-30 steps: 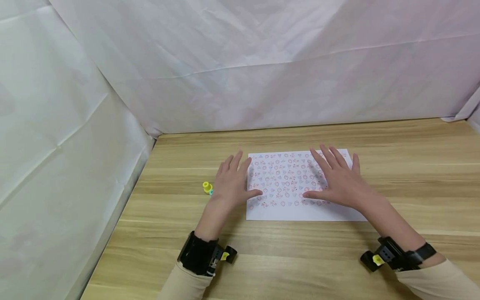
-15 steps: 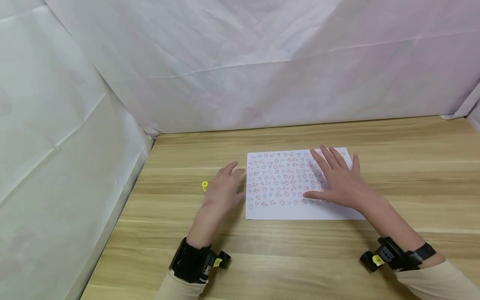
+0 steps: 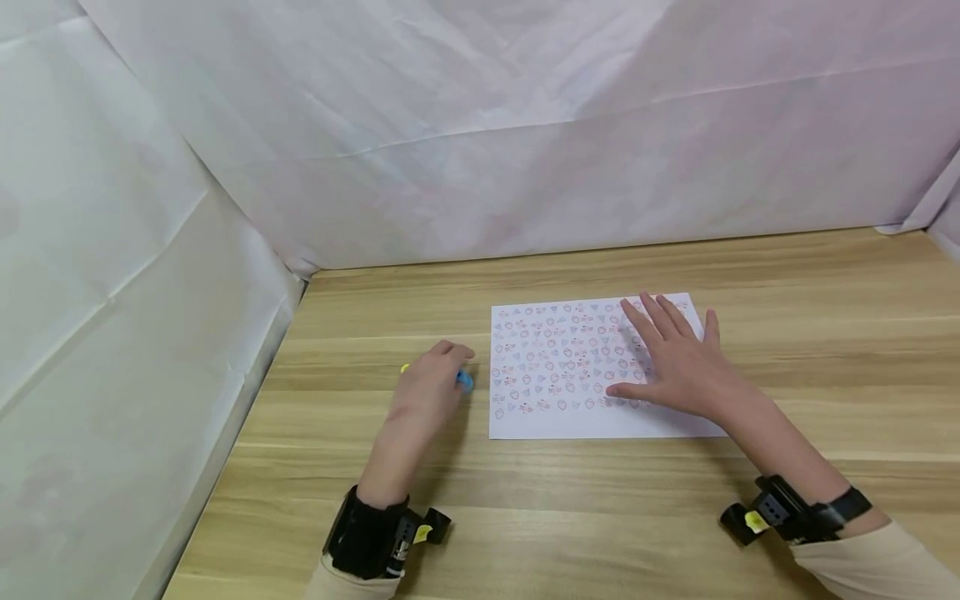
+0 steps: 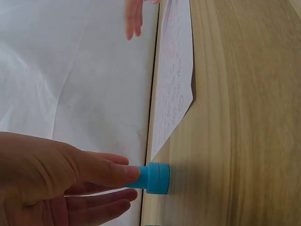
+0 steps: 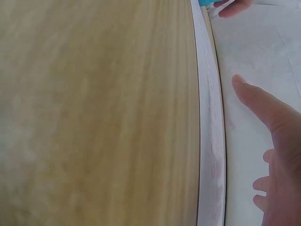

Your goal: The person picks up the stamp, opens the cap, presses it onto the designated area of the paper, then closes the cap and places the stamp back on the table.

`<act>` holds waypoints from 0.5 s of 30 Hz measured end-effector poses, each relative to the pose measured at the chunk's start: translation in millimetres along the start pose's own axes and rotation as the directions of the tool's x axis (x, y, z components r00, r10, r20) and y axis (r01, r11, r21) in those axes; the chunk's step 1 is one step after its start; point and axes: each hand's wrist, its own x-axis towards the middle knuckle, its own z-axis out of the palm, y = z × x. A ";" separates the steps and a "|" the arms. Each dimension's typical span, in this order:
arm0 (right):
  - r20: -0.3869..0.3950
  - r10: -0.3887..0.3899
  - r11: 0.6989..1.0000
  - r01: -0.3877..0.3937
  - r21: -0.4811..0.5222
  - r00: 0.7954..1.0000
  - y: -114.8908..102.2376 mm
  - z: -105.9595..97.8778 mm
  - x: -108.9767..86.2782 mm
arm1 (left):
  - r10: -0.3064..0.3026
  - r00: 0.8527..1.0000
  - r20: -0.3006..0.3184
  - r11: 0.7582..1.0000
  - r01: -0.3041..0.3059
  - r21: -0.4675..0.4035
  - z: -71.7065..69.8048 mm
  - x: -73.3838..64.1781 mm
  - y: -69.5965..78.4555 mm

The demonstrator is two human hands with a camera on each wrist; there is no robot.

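Observation:
My left hand (image 3: 427, 390) pinches a small blue toy stamp (image 4: 157, 178) between thumb and fingers, left of the paper. In the left wrist view the stamp's wide round end points at the wooden table. Its blue edge (image 3: 465, 381) shows beside the fingers in the head view. A yellow stamp (image 3: 405, 367) is mostly hidden behind the left hand. The white sheet of paper (image 3: 570, 427) carries rows of small red and blue printed figures, such as strawberries. Over its right part, my right hand (image 3: 684, 367) is spread with straight fingers and holds nothing; contact with the paper is unclear.
The wooden table (image 3: 570, 508) meets a white cloth backdrop (image 3: 480, 167) at its back edge. Another white cloth (image 3: 135, 333) borders the left side. At the bottom rim of the left wrist view, a sliver of another blue thing (image 4: 153, 225) shows.
My left hand has drawn off the paper's left edge, moved left and toward me, and taken hold of the blue stamp. The right hand stays in place.

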 end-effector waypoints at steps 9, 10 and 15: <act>-0.001 0.005 1.000 -0.005 0.007 1.000 1.1 1.1 -0.7 | -0.014 1.000 0.003 1.000 0.014 0.008 -1.0 -0.1 0.3; -0.001 0.005 1.000 -0.005 0.007 1.000 1.1 1.2 -0.7 | -0.017 1.000 0.006 1.000 0.017 0.006 -0.9 0.0 0.2; -0.006 0.004 1.000 -0.004 0.004 1.000 0.9 1.5 -0.9 | -0.022 1.000 0.014 1.000 0.021 0.007 -0.6 -0.1 -0.2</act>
